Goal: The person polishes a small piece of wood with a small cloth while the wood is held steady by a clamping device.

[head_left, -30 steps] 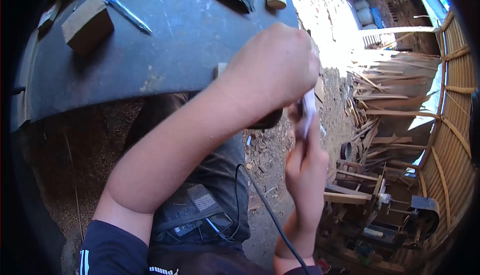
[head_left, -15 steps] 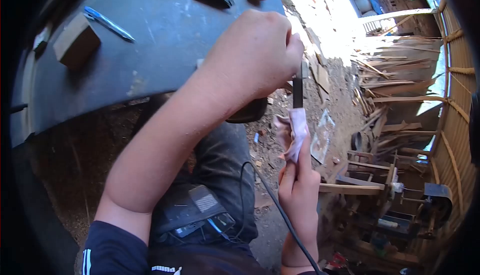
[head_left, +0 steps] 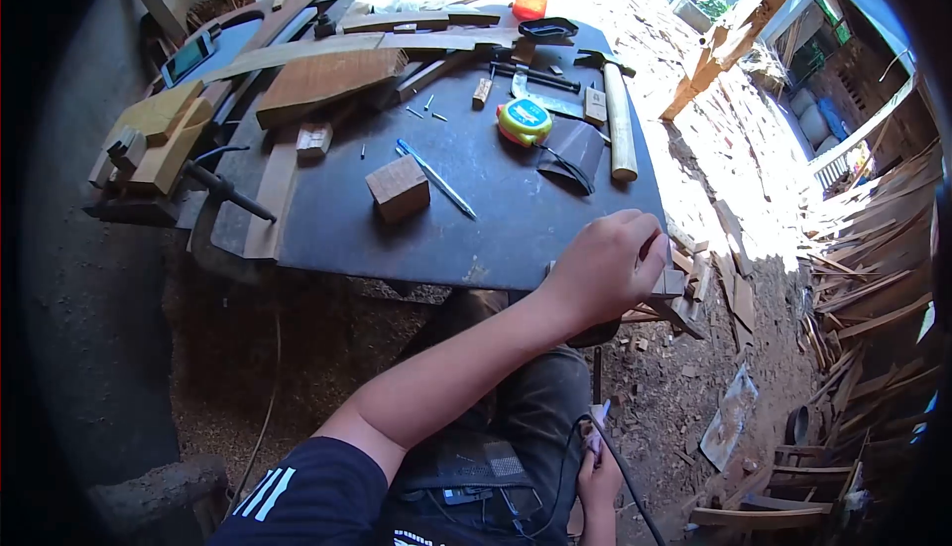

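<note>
My left hand (head_left: pixel 613 263) is closed at the table's near right corner. Its fingertips face away, so what they pinch, if anything, is hidden. Small wooden pieces (head_left: pixel 670 284) show just beyond it. Low in the view, by my leg, my right hand (head_left: pixel 598 477) is closed around a pale pinkish cloth (head_left: pixel 595 437). A narrow dark flat strip (head_left: pixel 597 377) rises from the cloth, its upper end below my left forearm and wrist. A black cable (head_left: pixel 627 482) runs past my right hand.
On the dark table (head_left: pixel 476 239) lie a wooden block (head_left: pixel 398 190), a pen (head_left: pixel 436 179), a tape measure (head_left: pixel 525 121), a hammer (head_left: pixel 620 129) and several boards (head_left: pixel 332 85). A clamp (head_left: pixel 228 194) grips the left edge. Wood scraps (head_left: pixel 863 278) cover the ground at right.
The view has tilted up and left, showing much more of the table. My right hand, with cloth and strip, has dropped away from my left hand, which stays closed at the table corner.
</note>
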### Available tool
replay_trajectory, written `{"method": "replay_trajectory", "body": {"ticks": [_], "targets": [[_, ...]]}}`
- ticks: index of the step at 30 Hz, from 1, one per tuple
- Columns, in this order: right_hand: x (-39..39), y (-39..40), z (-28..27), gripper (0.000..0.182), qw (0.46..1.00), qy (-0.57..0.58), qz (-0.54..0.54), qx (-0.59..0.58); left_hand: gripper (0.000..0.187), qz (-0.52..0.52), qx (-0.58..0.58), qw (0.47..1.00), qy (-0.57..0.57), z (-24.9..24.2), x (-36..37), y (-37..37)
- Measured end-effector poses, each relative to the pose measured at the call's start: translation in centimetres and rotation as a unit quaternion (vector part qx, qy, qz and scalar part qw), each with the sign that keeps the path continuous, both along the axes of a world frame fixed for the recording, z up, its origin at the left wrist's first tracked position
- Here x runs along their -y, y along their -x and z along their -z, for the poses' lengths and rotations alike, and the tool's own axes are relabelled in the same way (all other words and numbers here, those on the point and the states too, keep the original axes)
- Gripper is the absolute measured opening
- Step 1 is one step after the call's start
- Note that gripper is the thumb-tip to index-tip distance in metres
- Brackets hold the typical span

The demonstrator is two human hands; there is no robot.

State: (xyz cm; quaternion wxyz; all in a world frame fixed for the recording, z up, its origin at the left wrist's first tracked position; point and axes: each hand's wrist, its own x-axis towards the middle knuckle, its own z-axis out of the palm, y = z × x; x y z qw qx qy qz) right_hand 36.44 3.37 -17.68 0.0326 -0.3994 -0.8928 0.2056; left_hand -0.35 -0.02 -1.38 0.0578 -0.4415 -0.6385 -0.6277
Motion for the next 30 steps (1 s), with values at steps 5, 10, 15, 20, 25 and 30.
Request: {"method": "replay_trajectory", "body": {"ticks": [5,10,15,20,25,30], "targets": [[-3.3,5.7,1.9,0.027,0.996,-0.004,-0.081,-0.026,0.01,-0.036,-0.006,0.999,-0.001,-0.5,5.3,0.6],[-3.3,9.0,6.3,0.023,0.996,-0.062,-0.065,0.027,0.028,-0.21,-0.125,0.945,0.22,-0.9,8.8,8.2],[-3.0,10.2,6.2,0.021,0.996,-0.063,-0.042,0.047,0.073,-0.16,-0.062,0.919,0.355,-1.2,6.8,15.1],[-2.7,9.7,4.7,0.022,0.999,-0.025,-0.02,0.026,0.09,-0.222,-0.099,0.883,0.401,1.3,4.2,16.8],[-3.4,9.6,5.9,0.022,1.0,-0.001,-0.006,0.007,0.075,-0.23,-0.102,0.909,0.333,0.0,5.0,14.6],[-3.9,9.0,7.1,0.03,0.999,-0.043,-0.011,-0.014,0.062,-0.227,-0.165,0.946,0.162,-0.9,7.3,10.8]]}}
